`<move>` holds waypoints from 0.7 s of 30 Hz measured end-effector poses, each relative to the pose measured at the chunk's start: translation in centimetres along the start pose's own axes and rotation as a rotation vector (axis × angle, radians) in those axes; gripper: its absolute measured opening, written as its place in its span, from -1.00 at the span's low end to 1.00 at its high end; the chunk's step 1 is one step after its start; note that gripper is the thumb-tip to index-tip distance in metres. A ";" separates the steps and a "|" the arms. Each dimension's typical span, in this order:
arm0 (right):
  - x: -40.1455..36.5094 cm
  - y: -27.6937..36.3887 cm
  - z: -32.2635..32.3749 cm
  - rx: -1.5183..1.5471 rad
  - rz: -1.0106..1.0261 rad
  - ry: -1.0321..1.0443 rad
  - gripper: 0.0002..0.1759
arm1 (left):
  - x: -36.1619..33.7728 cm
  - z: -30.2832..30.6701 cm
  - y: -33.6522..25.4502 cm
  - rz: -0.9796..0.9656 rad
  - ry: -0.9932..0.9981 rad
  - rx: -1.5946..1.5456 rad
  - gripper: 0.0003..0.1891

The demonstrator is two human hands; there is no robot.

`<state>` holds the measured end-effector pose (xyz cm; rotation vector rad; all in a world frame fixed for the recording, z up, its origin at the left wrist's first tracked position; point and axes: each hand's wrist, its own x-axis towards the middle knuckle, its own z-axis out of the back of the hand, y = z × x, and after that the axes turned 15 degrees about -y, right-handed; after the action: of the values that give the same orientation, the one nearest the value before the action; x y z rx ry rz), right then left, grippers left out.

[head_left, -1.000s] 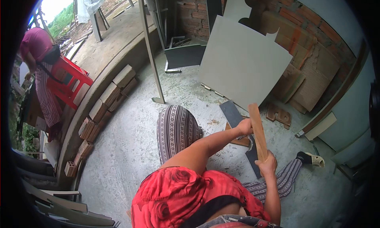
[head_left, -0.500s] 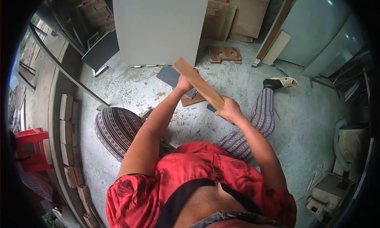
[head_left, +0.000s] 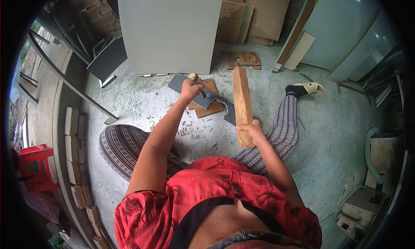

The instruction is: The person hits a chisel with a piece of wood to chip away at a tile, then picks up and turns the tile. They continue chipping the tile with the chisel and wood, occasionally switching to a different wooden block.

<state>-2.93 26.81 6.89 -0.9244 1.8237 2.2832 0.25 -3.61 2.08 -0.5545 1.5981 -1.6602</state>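
My left hand [head_left: 190, 91] is wrapped round a chisel [head_left: 193, 78]; its pale handle end sticks up above the fist and a dark blade points down. The chisel stands over a dark grey flat piece [head_left: 176, 81] that has a jagged, notched edge. Beneath that piece, a brown wooden board [head_left: 209, 111] lies on the floor. My right hand [head_left: 254, 131] grips a long, thick wood block [head_left: 242, 98] near its lower end. The block is raised, apart from the chisel, to the right of my left hand.
Small chips [head_left: 188, 130] litter the floor between my legs. A large pale panel [head_left: 168, 33] stands ahead, beside cardboard [head_left: 270, 15]. A cut-out brown piece [head_left: 242, 60] lies beyond the block. Bricks [head_left: 72, 145] and a red stool [head_left: 36, 167] are at left, a machine [head_left: 361, 210] at right.
The wood block has swung right, away from above my left hand, and now points nearly straight ahead. The chisel handle and the notched grey piece are now uncovered.
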 end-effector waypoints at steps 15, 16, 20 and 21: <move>2.6 -8.2 0.2 -0.105 -0.168 -0.038 -0.60 | -1.2 -1.9 -0.2 -0.238 0.049 0.328 -0.59; 2.1 -6.7 0.1 -0.139 -0.080 -0.043 -0.60 | -1.5 -2.4 -0.4 -0.286 0.051 0.329 -0.54; -2.2 4.9 -1.2 -0.061 0.239 -0.024 -0.65 | -2.3 -2.9 -1.3 -0.268 0.087 0.256 -0.56; -3.4 7.7 -1.6 -0.045 0.333 -0.027 -0.60 | -2.3 -3.0 -1.6 -0.265 0.083 0.259 -0.56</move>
<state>-2.73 24.17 15.02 -0.6296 2.0556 2.5171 -0.86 -0.02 3.71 -0.5882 1.3819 -2.0744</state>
